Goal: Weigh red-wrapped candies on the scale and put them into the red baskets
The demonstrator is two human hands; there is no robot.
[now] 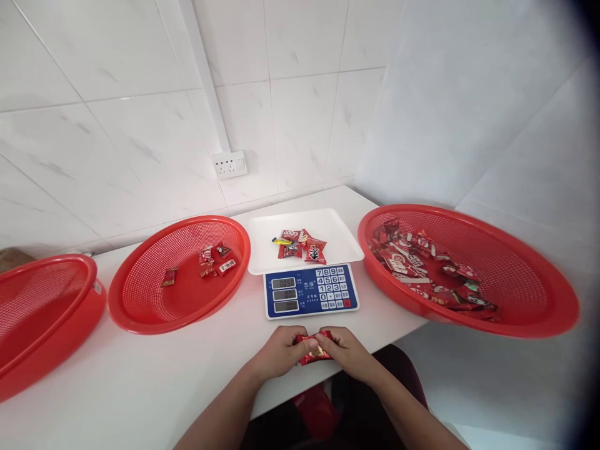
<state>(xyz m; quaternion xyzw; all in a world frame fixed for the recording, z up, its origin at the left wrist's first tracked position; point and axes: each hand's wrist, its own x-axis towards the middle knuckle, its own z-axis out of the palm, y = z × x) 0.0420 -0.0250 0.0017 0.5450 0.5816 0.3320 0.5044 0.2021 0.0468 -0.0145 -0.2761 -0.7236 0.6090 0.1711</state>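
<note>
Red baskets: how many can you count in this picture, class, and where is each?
3. The leftmost basket is cut off by the picture's left edge; the middle basket stands left of the scale; the right basket stands right of it. None seems hidden.

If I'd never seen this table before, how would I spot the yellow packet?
Find the scale with the blue front, between two red baskets. Look at its white tray, just behind the buttons. The yellow packet lies at the left of the little pile; its neighbours are mostly red.
</note>
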